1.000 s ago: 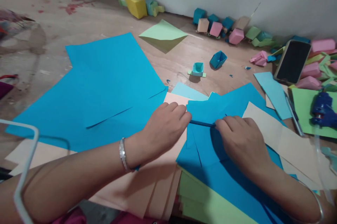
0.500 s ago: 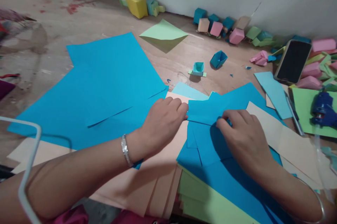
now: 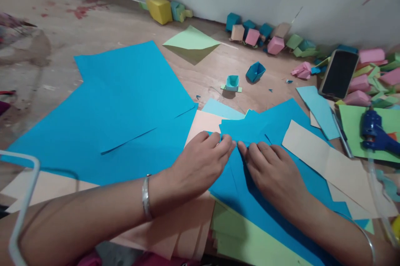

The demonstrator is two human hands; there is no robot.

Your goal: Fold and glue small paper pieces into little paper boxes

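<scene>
My left hand (image 3: 198,166) and my right hand (image 3: 271,172) meet fingertip to fingertip on a small folded blue paper (image 3: 246,130), pressing its near edge down. Both hands' fingers are bent and closed on that edge. The piece lies on a stack of blue sheets (image 3: 268,203), with peach sheets (image 3: 181,224) and green sheets (image 3: 243,241) fanned out below my wrists. A silver bangle sits on each wrist.
Large blue sheets (image 3: 118,103) cover the floor at left. A green folded sheet (image 3: 190,43), small paper boxes (image 3: 233,82) and paper cubes (image 3: 259,34) lie toward the wall. A phone (image 3: 339,73), a blue glue gun (image 3: 375,134) and peach strips (image 3: 325,157) sit right.
My hands have drawn together along the blue paper's edge, from its two ends to the middle. The fold now lies flat. The view has shifted slightly.
</scene>
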